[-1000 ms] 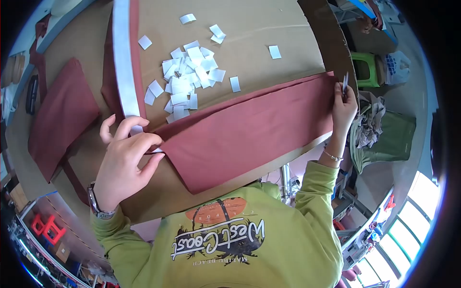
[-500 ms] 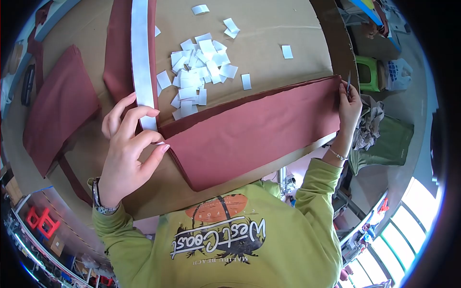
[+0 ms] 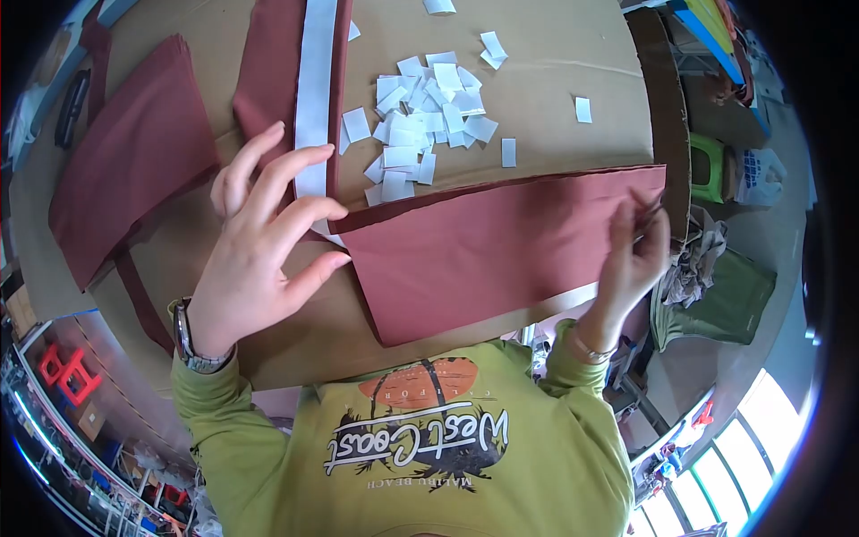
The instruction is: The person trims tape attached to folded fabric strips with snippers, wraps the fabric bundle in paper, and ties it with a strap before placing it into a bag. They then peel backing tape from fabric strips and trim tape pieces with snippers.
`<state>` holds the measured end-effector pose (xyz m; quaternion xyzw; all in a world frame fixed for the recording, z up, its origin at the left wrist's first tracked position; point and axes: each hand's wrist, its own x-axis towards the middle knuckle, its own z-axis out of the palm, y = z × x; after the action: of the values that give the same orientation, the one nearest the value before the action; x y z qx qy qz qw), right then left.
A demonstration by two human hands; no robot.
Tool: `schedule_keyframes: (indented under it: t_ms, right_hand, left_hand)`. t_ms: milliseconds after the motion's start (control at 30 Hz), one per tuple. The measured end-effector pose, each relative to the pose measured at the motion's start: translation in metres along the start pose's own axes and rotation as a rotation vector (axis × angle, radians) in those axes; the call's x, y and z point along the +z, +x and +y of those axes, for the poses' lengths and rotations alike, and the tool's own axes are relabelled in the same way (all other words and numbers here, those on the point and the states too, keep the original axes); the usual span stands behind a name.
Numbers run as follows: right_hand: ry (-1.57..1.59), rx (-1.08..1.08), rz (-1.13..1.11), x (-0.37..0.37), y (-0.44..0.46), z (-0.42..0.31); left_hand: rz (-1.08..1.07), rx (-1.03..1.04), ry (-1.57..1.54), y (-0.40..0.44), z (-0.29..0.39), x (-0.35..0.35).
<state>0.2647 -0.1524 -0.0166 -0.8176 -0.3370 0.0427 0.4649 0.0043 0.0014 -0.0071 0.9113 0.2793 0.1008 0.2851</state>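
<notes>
A folded dark-red fabric panel [image 3: 474, 251] lies across the cardboard-covered table in front of me. My left hand [image 3: 259, 242] is open at its left corner, with thumb and index finger apart beside the edge. Under those fingers runs a white strip [image 3: 315, 98] along another red fabric piece [image 3: 267, 80]. Over the panel's right end, my right hand [image 3: 633, 255] is blurred, its fingers curled. A small dark part of the scissors [image 3: 639, 238] shows between them; the rest is hidden.
Beyond the panel lies a loose pile of small white labels [image 3: 420, 116], with several scattered around it. More red fabric [image 3: 134, 161] is at the left, near a black tool [image 3: 72, 109]. At the right are a green stool [image 3: 707, 168] and green cloth [image 3: 720, 295].
My right hand has left the panel's far right corner and moved toward me over the fabric. My left thumb and index finger have let go of the panel's left corner. The view has shifted.
</notes>
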Motion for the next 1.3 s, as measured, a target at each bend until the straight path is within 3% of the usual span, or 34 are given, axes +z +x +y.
schedule_keyframes:
  t_ms: [233, 500, 700, 833, 1000, 1300]
  right_hand:
    - [0.54, 0.159, -0.692, 0.019, -0.055, -0.038]
    - [0.699, 0.238, -1.028, 0.03, -0.075, -0.048]
    - [0.721, 0.188, -1.045, 0.036, -0.081, -0.051]
    - [1.117, 0.651, -1.151, 0.04, -0.091, -0.051]
    - [1.038, 0.853, -1.258, 0.047, -0.104, -0.056]
    - [1.119, 0.826, -1.164, 0.058, -0.099, -0.062]
  left_hand:
    - [-0.013, 0.056, -0.006, 0.0, -0.01, 0.001]
    - [0.01, 0.104, -0.059, 0.005, -0.014, 0.003]
    - [0.018, 0.17, -0.107, 0.007, -0.022, 0.006]
    - [0.006, 0.129, -0.171, 0.004, -0.015, 0.004]
    - [0.037, 0.046, -0.209, -0.002, 0.001, 0.007]
    - [0.036, 0.021, -0.288, -0.006, 0.009, 0.009]
